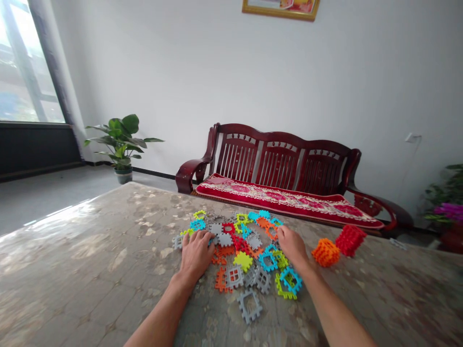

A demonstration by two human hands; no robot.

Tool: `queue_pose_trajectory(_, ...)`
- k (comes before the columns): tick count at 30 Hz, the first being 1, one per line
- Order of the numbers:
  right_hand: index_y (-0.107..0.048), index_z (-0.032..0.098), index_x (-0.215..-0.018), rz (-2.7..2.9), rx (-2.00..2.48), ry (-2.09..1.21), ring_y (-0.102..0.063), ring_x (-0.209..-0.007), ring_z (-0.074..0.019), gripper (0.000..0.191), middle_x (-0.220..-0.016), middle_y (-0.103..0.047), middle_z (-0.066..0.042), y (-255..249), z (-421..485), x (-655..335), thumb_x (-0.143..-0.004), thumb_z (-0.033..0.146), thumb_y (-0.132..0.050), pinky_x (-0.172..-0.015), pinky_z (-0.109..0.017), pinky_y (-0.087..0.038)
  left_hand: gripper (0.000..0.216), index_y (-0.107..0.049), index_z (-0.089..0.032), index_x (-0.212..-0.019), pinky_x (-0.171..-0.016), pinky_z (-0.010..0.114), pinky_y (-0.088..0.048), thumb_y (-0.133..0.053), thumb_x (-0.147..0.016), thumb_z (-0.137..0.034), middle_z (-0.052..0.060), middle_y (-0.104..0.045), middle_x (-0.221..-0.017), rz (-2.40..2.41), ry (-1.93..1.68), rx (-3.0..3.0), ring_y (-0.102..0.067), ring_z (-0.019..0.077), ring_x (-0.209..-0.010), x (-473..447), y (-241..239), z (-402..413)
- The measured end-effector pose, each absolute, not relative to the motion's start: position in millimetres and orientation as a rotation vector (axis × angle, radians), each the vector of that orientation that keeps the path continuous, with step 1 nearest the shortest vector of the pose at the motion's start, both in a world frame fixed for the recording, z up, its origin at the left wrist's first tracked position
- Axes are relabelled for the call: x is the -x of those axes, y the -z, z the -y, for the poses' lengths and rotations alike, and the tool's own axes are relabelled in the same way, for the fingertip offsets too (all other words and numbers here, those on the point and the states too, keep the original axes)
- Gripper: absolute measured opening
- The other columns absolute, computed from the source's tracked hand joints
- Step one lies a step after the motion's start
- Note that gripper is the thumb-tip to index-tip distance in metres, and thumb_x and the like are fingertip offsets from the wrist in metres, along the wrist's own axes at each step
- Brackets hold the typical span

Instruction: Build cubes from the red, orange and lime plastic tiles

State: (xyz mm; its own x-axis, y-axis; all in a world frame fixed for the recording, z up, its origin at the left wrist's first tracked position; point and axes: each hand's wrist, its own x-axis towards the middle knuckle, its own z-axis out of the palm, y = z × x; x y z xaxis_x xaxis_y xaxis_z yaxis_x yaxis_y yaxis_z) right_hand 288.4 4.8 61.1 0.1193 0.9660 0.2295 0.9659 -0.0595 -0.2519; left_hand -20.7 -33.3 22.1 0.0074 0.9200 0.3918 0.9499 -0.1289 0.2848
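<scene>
Flat, notched plastic pieces in grey, red, orange, blue and lime green [241,245] are spread in a loose pile between both hands, on a brown-grey patterned surface [90,270]. Pieces at the pile's left edge are partly covered by the left hand [197,250], laid palm down, fingers slightly bent; whether any is gripped cannot be told. The right hand [292,246] is curled beside an orange notched piece [266,226]; its grip cannot be made out. Right of that hand, an orange stack [326,253] and a red stack [350,240] are placed.
</scene>
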Motion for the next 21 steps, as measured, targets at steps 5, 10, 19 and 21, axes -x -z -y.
queue_pose_trajectory(5, -0.07, 0.023, -0.098, 1.614, 1.957, -0.279, -0.069, -0.086, -0.0212, 0.038, -0.09, -0.075, -0.005, -40, 9, -342, -0.091, 0.037, -0.036, -0.071, -0.028, -0.048, 0.025, -0.069, -0.027, -0.105, -0.108, 0.049, -0.031, -0.05, -0.089, -0.027, 0.005, -0.07, -0.119, 2.036, 0.746, 2.186, -0.059, 0.0254, -0.115, 21, -23, 33)
queue_pose_trajectory(10, -0.07, 0.014, -0.107, 1.497, 1.878, -0.395, -0.068, -0.104, -0.0248, 0.039, -0.109, -0.073, -0.013, -13, 16, -367, -0.08, 0.034, -0.05, -0.092, -0.035, -0.051, 0.026, -0.069, -0.026, -0.106, -0.106, 0.047, -0.033, -0.051, -0.088, -0.028, 0.006, -0.069, -0.12, 2.032, 0.774, 2.192, -0.057, 0.0259, -0.117, 22, -23, 32)
queue_pose_trajectory(19, -0.063, 0.013, -0.123, 1.456, 1.692, -0.859, -0.069, -0.103, -0.0256, 0.062, -0.12, -0.07, -0.013, -19, 28, -373, -0.063, 0.025, -0.068, -0.087, -0.035, -0.056, 0.027, -0.069, -0.027, -0.106, -0.107, 0.046, -0.032, -0.049, -0.089, -0.03, 0.005, -0.069, -0.119, 2.01, 0.749, 2.198, -0.058, 0.0248, -0.116, 24, -19, 29)
queue_pose_trajectory(21, -0.062, 0.013, -0.125, 1.446, 1.644, -0.942, -0.069, -0.103, -0.0256, 0.066, -0.117, -0.071, -0.013, -22, 32, -374, -0.061, 0.024, -0.07, -0.089, -0.036, -0.055, 0.027, -0.069, -0.027, -0.107, -0.106, 0.046, -0.032, -0.049, -0.09, -0.03, 0.005, -0.069, -0.119, 2.002, 0.741, 2.201, -0.058, 0.0254, -0.116, 25, -19, 30)
